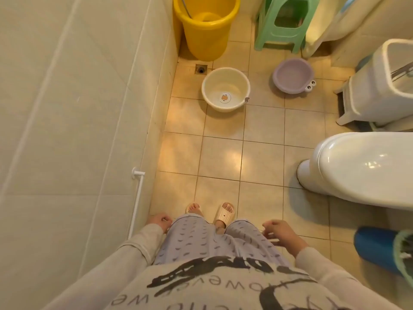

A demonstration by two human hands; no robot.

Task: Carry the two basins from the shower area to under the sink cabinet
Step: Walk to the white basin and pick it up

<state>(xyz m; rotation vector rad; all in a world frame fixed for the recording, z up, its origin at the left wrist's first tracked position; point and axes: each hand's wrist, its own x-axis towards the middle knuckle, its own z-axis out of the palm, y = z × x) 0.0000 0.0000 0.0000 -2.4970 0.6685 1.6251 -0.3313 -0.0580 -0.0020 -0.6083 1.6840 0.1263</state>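
Observation:
A cream basin (225, 89) with a duck face printed inside stands on the tiled floor ahead, near the floor drain. To its right sits a purple basin (293, 75) with two cartoon eyes on its rim. Both are empty and upright. My left hand (159, 221) hangs by my left thigh with its fingers curled and nothing in it. My right hand (281, 233) hangs by my right thigh, fingers loosely apart, holding nothing. Both hands are far from the basins, roughly two tile rows short of them.
A yellow bucket (206, 27) stands in the far corner by the left wall. A green stool (282, 23) is behind the purple basin. A white bin (380, 86) and the toilet (362, 166) crowd the right side. A blue object (377, 249) lies at lower right.

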